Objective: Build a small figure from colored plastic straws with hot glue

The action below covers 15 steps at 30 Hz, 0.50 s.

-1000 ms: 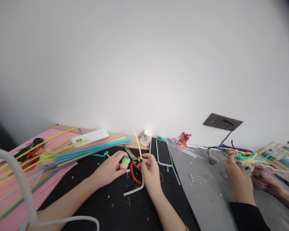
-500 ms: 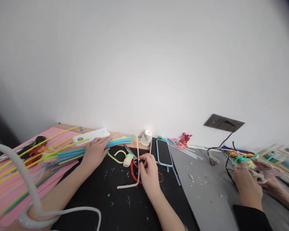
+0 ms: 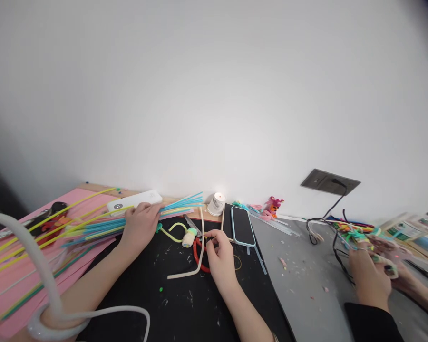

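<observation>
My left hand (image 3: 141,225) is closed over a bundle of blue, yellow and pink pipe cleaners (image 3: 103,229), whose ends stick out past the fingers. In a pinch, my right hand (image 3: 221,256) has a cream pipe cleaner (image 3: 201,256), bent near its lower end into an L. Behind this strand lie red-handled scissors (image 3: 196,259), partly hidden by my fingers. Just left of them sits a small yellow and green fuzzy piece (image 3: 189,237), close to a curled light-yellow pipe cleaner (image 3: 171,234).
A white paper cup (image 3: 216,204) and a phone (image 3: 243,226) sit beyond my right hand. A white device (image 3: 134,201) lies behind the bundle. A pink figure (image 3: 275,207) stands near the wall. At right, a co-worker's hands (image 3: 371,280) handle fuzzy pieces beside a black cable (image 3: 337,256).
The blue ends beyond my left hand have lifted and fanned out. The cream pipe cleaner has shifted slightly left at its lower end, while my right hand stays nearly in place.
</observation>
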Available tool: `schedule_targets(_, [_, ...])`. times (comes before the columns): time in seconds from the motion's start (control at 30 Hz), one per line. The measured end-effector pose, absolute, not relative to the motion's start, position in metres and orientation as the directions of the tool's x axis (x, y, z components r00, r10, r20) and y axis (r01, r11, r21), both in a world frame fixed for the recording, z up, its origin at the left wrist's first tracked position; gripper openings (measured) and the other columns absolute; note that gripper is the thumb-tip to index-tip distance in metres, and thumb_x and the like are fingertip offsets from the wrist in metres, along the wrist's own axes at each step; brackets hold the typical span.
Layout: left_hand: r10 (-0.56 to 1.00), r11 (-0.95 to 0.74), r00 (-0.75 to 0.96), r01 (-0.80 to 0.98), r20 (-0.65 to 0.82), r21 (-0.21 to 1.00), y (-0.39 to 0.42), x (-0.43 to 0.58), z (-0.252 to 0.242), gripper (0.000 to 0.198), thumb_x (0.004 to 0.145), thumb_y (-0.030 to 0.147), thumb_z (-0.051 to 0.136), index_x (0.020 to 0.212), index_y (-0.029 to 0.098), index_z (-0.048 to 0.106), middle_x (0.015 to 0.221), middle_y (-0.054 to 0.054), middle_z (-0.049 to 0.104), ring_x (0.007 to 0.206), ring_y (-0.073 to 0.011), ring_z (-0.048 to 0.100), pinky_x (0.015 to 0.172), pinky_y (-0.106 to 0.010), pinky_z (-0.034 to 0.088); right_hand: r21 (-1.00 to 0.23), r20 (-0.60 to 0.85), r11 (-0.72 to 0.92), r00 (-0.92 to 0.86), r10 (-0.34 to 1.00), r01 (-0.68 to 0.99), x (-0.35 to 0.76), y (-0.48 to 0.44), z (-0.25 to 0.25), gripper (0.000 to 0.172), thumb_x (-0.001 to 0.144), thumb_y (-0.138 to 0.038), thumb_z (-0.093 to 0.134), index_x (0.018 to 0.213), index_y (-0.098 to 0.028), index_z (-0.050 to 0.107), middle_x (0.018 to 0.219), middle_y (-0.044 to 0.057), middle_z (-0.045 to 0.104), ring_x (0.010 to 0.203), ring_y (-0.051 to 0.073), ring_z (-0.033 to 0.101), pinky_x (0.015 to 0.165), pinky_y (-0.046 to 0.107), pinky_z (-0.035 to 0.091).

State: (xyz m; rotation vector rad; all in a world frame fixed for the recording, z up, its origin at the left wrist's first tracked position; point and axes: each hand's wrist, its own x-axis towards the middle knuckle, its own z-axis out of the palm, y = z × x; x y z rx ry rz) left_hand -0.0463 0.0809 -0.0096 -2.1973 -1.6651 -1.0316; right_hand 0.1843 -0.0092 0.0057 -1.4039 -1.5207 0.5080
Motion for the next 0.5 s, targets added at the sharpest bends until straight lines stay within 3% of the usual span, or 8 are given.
schedule_targets(0.13, [0.736,-0.388,0.156,0.895,0.659,0.221,0.0765,-0.0434,-0.0056,0.024,0.09,0.026,0.045,0.097,0.025,0.068,0.084,-0.009,0.072,0.097,-0.0316,0.059,0.086,-0.046,0.035,-0.849,0.336,0.229,0.153,0.929,0.477,0.1836,-0.0095,0.0084,0.022,0.079,-0.014,0.044,0.091,-0.017,0.062,0.087,0.005,0.06,0.07,0.017,0.054,0.063,0.027,0.043])
schedule_targets(0.27, [0.731,-0.477,0.26,0.856,0.63,0.199,0.0743,-0.0421,-0.0042,0.025,0.091,0.025,0.042,0.099,0.023,0.066,0.094,-0.01,0.073,0.099,-0.0298,0.061,0.083,-0.043,0.037,-0.909,0.249,0.169,0.172,0.953,0.38,0.1824,-0.0092,0.0075,0.021,0.081,-0.022,0.048,0.095,-0.017,0.063,0.074,0.001,0.056,0.062,0.015,0.05,0.06,0.026,0.043])
schedule_targets(0.5, [0.807,-0.446,0.298,0.874,0.51,0.194,0.0729,-0.041,-0.0002,0.024,0.091,0.029,0.043,0.102,0.02,0.063,0.108,-0.01,0.071,0.106,-0.028,0.06,0.09,-0.042,0.039,-0.943,0.209,0.154,0.165,0.964,0.295,0.1816,-0.0091,0.005,0.02,0.082,-0.024,0.048,0.095,-0.018,0.062,0.073,-0.001,0.053,0.058,0.013,0.046,0.055,0.023,0.039])
